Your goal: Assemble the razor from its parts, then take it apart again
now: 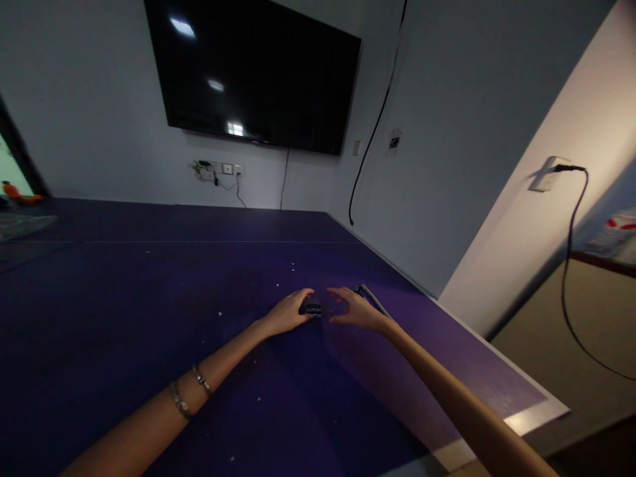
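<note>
A small dark, boxy object (313, 308) with a ridged or slotted face is at the middle of the purple tabletop (163, 318). My left hand (288, 313) curls around its left side, thumb at the near edge and fingers at the far edge; it appears gripped there. To the right, across a small gap, my right hand (355, 310) has its thumb and fingers apart, with nothing between them. Behind the right hand, partly covered by it, lies a thin, light-edged frame-like item (376, 299), whose kind I cannot make out.
A large black television (258, 73) hangs on the far wall above wall sockets (227, 169). A black cable (375, 129) dangles near the table's right edge. Another cord (569, 258) hangs from a plug at right. Clear plastic (24, 225) lies at far left. Small white specks dot the table.
</note>
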Tool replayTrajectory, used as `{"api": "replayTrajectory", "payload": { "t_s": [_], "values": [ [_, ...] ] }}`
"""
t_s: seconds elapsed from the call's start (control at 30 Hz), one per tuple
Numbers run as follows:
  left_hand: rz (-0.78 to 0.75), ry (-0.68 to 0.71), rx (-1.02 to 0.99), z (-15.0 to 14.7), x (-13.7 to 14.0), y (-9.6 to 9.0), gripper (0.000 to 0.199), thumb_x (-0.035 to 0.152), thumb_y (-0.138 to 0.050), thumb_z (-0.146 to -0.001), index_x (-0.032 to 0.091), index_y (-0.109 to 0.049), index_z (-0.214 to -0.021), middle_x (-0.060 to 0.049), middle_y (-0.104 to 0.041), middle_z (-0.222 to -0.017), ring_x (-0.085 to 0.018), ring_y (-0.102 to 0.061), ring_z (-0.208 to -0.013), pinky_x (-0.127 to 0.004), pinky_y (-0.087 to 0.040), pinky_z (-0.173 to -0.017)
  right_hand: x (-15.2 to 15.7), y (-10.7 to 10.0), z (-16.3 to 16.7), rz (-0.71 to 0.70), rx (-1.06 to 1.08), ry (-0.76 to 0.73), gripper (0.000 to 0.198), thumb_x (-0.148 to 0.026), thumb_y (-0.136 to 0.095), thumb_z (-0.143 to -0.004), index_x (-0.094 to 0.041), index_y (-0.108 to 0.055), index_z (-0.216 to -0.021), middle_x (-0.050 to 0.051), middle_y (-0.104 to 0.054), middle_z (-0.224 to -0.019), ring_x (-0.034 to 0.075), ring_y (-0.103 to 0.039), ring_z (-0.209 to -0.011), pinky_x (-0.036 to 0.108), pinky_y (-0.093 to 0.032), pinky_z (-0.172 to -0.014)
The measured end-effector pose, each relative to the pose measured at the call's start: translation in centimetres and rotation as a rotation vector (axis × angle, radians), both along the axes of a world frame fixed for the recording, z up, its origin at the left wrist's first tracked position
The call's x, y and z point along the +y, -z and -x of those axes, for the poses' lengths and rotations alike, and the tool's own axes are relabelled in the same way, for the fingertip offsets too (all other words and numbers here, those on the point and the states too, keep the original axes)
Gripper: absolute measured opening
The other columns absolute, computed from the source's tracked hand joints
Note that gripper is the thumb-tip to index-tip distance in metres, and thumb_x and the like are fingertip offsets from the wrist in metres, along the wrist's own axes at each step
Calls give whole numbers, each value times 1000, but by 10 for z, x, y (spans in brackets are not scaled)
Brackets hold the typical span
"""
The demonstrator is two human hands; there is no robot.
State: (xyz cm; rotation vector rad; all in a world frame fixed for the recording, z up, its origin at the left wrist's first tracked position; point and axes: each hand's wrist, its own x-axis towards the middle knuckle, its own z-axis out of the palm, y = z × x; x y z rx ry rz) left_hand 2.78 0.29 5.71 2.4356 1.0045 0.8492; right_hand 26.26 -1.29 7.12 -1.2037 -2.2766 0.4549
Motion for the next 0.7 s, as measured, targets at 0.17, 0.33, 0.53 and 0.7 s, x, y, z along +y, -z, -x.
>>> {"api": "replayTrajectory", "payload": {
  "t_s": [0.17,0.33,0.53,0.7],
  "values": [
    [-28,123,-17,-11,-23,-12,59,19,-63,-70,22,-40,-123,-7,-54,-121,-21,-52,-109,-34,-41,-92,-13,-3,17,42,45,-146,78,-35,-74,-60,-22,-41,-130,10,-54,-114,23,-54,-97,32,-50,-70],
    [-54,121,5,-13,-29,-9,58,24,-61,-74,22,-36,-126,-9,-51,-124,-21,-49,-113,-36,-39,-95,-18,-6,17,27,30,-161,64,-27,-68,-68,-21,-44,-127,11,-55,-112,22,-55,-96,31,-50,-69],
    [-158,-6,119,6,-25,-2,52,36,-51,-82,19,-35,-128,-11,-46,-129,-22,-42,-120,-36,-34,-101,2,-5,-31,11,-30,-48,68,-28,-65,-70,-25,-36,-131,9,-56,-114,22,-55,-100,35,-50,-75],
    [-165,-126,223,49,-5,12,44,39,-41,-86,16,-41,-123,-12,-49,-126,-22,-42,-120,-36,-33,-101,36,-6,-123,-23,-104,105,65,-28,-61,-71,-23,-36,-131,9,-59,-112,22,-59,-96,37,-48,-81]
  ]
}}
